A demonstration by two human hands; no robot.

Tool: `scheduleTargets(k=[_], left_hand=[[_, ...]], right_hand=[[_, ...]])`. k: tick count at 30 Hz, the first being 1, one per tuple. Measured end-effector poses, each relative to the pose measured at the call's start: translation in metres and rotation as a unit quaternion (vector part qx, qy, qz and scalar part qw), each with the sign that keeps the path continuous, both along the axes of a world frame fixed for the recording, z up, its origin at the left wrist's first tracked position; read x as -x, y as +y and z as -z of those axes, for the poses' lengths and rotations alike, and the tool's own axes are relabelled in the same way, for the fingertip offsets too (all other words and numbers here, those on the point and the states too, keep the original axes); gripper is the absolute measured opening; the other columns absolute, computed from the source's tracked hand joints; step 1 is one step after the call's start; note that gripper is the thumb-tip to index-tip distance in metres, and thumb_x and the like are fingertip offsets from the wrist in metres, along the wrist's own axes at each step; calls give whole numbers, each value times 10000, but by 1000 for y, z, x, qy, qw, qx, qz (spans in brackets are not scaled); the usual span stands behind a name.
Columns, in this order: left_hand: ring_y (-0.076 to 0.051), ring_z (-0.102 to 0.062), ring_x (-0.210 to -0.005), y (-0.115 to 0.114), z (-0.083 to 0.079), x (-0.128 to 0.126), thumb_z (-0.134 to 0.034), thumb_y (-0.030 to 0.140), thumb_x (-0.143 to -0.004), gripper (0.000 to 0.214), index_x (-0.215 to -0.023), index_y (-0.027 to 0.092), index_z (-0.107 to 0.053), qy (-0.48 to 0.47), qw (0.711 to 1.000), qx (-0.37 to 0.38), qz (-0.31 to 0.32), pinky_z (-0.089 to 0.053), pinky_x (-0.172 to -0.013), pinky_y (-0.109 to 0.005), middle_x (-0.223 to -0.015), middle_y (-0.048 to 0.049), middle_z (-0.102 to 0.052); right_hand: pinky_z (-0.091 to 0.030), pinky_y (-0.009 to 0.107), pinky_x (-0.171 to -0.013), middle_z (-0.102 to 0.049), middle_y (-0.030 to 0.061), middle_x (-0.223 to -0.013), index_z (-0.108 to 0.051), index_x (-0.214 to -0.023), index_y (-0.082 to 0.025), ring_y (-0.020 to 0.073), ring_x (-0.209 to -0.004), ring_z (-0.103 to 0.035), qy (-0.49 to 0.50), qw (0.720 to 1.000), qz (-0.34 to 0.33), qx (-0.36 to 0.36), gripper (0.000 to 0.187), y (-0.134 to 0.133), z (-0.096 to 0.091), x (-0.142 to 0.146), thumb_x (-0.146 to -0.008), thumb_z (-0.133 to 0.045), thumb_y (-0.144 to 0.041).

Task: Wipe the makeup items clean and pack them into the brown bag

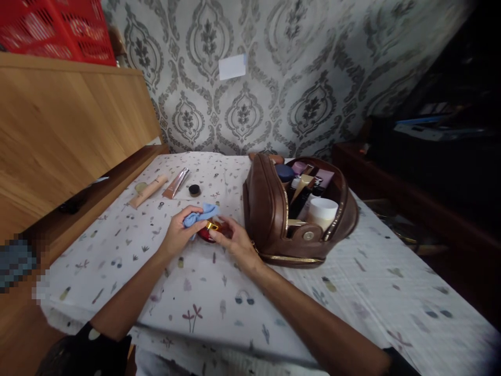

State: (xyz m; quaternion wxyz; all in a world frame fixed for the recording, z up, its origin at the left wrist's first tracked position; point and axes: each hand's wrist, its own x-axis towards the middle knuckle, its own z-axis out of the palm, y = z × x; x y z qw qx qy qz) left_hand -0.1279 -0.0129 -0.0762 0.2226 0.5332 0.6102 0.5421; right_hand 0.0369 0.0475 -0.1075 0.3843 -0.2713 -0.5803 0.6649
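My left hand (183, 230) is closed on a light blue cloth (201, 214), bunched against a small red bottle with a gold collar (207, 233). Wrapped round the bottle's right side is my right hand (235, 241), its thumb near the gold part. Both hands are just above the patterned cloth on the table, and the fingers hide much of the bottle. Beyond them lie a small black round jar (194, 190), a pinkish tube (176, 183) and a peach-coloured tube (148, 191). To the right stands an unzipped brown toiletry bag (266, 209), filled with cosmetics including a white jar (321, 211).
A white cloth with small printed motifs (235, 334) covers the table. At left stands a wooden cabinet (74, 115) with a red plastic basket (55, 28) on top. Patterned wallpaper (242, 112) rises behind; dark furniture (450, 156) is at right.
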Motion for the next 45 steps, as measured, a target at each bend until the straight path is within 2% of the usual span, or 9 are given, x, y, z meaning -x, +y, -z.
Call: scheduleTargets(k=[4, 9, 15, 22, 24, 28, 32, 39, 45], left_hand=[[-141, -594, -729, -2, 1, -2, -696, 346, -786, 188, -881, 183, -684, 61, 996, -56, 21, -476, -708, -246, -815, -2, -667], [-181, -627, -913, -5, -2, -3, -614, 349, -876, 189, -878, 177, -694, 105, 985, -120, 66, -478, -860, -286, -954, -59, -688], [-167, -593, -788, -4, -5, -1, -525, 479, -921, 349, -919, 169, -686, 79, 996, -32, 6, -474, -737, -252, -837, -27, -672], [-135, -505, -653, -1, -2, 1, -501, 577, -908, 455, -794, 158, -638, -8, 1000, 17, 23, -416, -615, -235, -694, 0, -566], [-137, -509, -672, -1, 0, 2, -518, 561, -904, 430, -803, 159, -634, -3, 1000, 12, 22, -419, -635, -237, -709, 0, -566], [-158, -560, -754, -4, -2, 3, -570, 480, -896, 322, -866, 174, -666, 47, 998, -39, 12, -451, -721, -257, -809, -17, -625], [-200, -604, -923, -6, -7, 0, -598, 396, -894, 233, -851, 188, -692, 111, 987, -104, 60, -475, -863, -317, -945, -65, -648], [-216, -588, -1032, -8, -7, -2, -622, 315, -879, 146, -858, 201, -712, 190, 969, -124, 98, -472, -943, -361, -1092, -97, -598], [-197, -600, -950, -8, -8, -2, -596, 214, -836, 117, -723, 185, -605, 166, 973, -134, 89, -473, -853, -321, -1029, -81, -607]], right_hand=[[-463, 380, -906, -708, 46, -954, -675, -966, -180, 224, -939, -631, 7, 998, -54, 19, 466, 0, -3, 0, -644, -819, -484], [-460, 345, -844, -668, 18, -885, -632, -922, -184, 198, -883, -602, 11, 999, -23, 31, 445, -1, -1, 1, -616, -838, -433], [-457, 336, -825, -675, 17, -919, -628, -933, -208, 187, -851, -605, 43, 997, -25, 62, 446, -5, -4, 2, -618, -841, -441], [-501, 336, -848, -665, 38, -1086, -622, -1165, -223, 181, -914, -625, 105, 986, -64, 114, 617, -10, -7, 2, -627, -857, -413], [-509, 333, -834, -667, 43, -1088, -613, -1196, -215, 174, -890, -627, 102, 984, -73, 124, 645, -10, -6, 2, -631, -855, -414], [-530, 331, -784, -672, 39, -1019, -638, -1081, -209, 177, -856, -631, 86, 989, -51, 105, 539, -9, -5, 4, -636, -843, -435], [-562, 363, -794, -657, 28, -948, -624, -971, -216, 191, -866, -642, 100, 987, -27, 120, 504, -7, -4, 5, -589, -864, -440], [-548, 314, -889, -675, -6, -901, -610, -793, -201, 155, -893, -652, 201, 946, -2, 254, 429, -9, -10, 5, -530, -914, -349], [-543, 230, -700, -689, 5, -850, -668, -883, -210, 131, -789, -663, 210, 918, -80, 327, 309, -7, -11, 3, -718, -817, -424]])
